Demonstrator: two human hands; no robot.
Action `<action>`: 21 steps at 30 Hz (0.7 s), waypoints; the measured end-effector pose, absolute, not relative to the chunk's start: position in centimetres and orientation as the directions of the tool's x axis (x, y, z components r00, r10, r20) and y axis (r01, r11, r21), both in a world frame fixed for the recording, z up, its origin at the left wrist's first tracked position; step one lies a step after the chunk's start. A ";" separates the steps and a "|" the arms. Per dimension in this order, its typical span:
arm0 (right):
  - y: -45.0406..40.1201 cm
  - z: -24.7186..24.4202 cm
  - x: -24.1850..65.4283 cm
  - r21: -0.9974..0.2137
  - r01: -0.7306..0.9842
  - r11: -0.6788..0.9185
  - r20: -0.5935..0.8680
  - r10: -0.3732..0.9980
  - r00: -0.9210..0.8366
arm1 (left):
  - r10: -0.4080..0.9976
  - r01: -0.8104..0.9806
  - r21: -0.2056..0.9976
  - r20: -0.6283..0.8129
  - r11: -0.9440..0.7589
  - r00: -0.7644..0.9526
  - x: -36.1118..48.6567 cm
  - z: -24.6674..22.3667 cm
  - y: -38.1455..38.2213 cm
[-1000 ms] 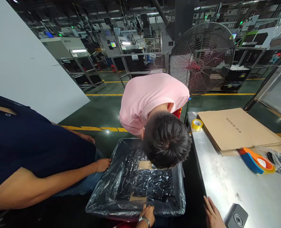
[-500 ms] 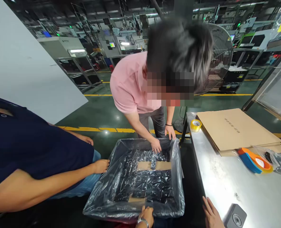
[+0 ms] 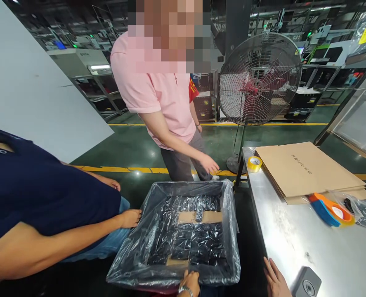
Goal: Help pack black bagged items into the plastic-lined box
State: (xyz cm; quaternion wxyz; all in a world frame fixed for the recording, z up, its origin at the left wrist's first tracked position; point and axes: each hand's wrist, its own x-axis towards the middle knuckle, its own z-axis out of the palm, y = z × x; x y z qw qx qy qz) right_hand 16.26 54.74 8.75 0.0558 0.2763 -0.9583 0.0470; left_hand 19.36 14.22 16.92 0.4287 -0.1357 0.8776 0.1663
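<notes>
My left hand (image 3: pixel 189 281), with a metal watch at the wrist, is closed over the near rim of a crate (image 3: pixel 229 231) lined with clear plastic film. Inside the crate lie rows of black parts in shiny clear bags (image 3: pixel 195 237), with brown cardboard strips (image 3: pixel 212 216) showing between them. At the left edge of the metal table (image 3: pixel 282 231), my right hand (image 3: pixel 275 277) rests with its fingers stretched out, holding nothing. Near that hand stands a small grey box with a round lens-like front (image 3: pixel 308 282).
A co-worker in dark blue (image 3: pixel 77 206) has a hand at the crate's left rim. Another in a pink shirt (image 3: pixel 167 95) stands behind it. The table bears flat cardboard (image 3: pixel 312 169), yellow tape (image 3: pixel 254 164) and an orange-blue tape dispenser (image 3: pixel 329 210). A large fan (image 3: pixel 253 88) stands behind.
The pink-shirted person has straightened up and drawn both hands out of and off the crate, shifting left. My hands and the blue-shirted person's hand have stayed where they were.
</notes>
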 end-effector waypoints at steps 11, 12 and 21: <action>54.7 8.4 16.1 -0.033 -0.540 0.841 0.217 -0.521 -0.825 | -0.112 -0.381 0.173 -0.777 0.908 -0.619 19.5 16.4 14.2; 54.7 8.5 16.1 -0.039 -0.543 0.839 0.220 -0.523 -0.824 | -0.109 -0.375 0.178 -0.769 0.910 -0.630 19.6 16.4 14.2; 54.7 8.8 16.0 -0.198 -0.491 0.849 0.159 -0.466 -0.870 | -0.115 -0.368 0.190 -0.737 0.910 -0.666 19.7 16.2 14.3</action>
